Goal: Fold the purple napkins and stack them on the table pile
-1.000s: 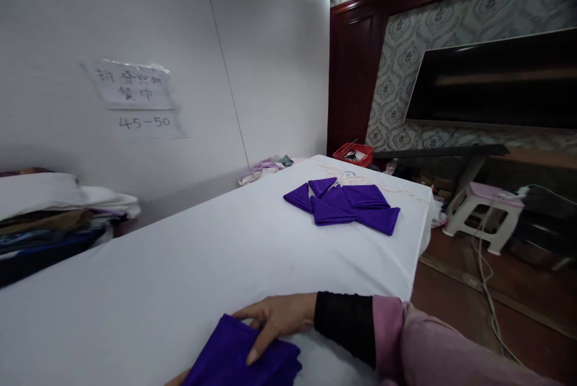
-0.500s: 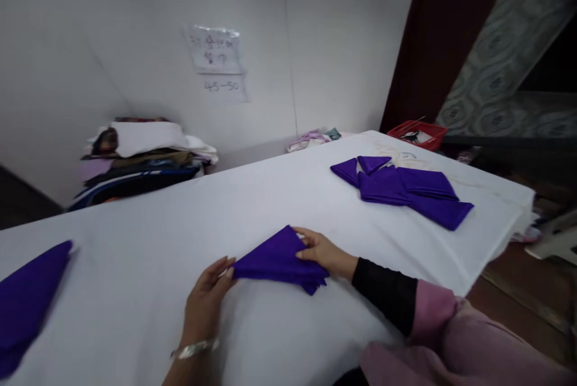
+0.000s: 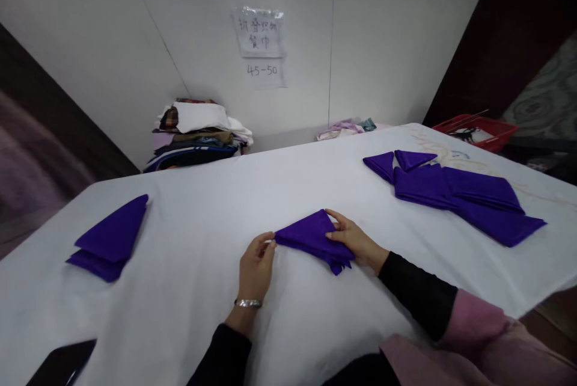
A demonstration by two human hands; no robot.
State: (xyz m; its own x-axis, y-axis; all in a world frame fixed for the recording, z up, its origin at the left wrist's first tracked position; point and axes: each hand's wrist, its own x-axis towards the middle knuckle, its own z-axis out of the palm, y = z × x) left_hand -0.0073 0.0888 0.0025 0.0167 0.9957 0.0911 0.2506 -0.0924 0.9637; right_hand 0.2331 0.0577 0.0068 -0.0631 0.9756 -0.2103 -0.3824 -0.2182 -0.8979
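Observation:
A purple cloth napkin (image 3: 311, 234), folded into a triangle of several layers, is between my two hands over the white-covered table. My left hand (image 3: 256, 263) pinches its narrow left corner between thumb and fingers. At the other end, my right hand (image 3: 354, 238) grips the wide side, thumb on top and fingers behind the upper edge. Loose layered corners poke out below the right hand. Off to the left lies another folded purple napkin (image 3: 112, 229), apart from both hands.
Several folded purple cloths (image 3: 455, 187) lie at the right on the white tablecloth (image 3: 202, 211). A dark phone-like object (image 3: 63, 365) rests at the lower left. Beyond the far edge are a clothes pile (image 3: 198, 133), a red basket (image 3: 496, 133) and a wall with a paper sign (image 3: 260, 34).
My view has swung to the left, so everything appears shifted right and the dark object has come into view. Both hands keep their hold on the napkin, whose shape looks nearly unchanged.

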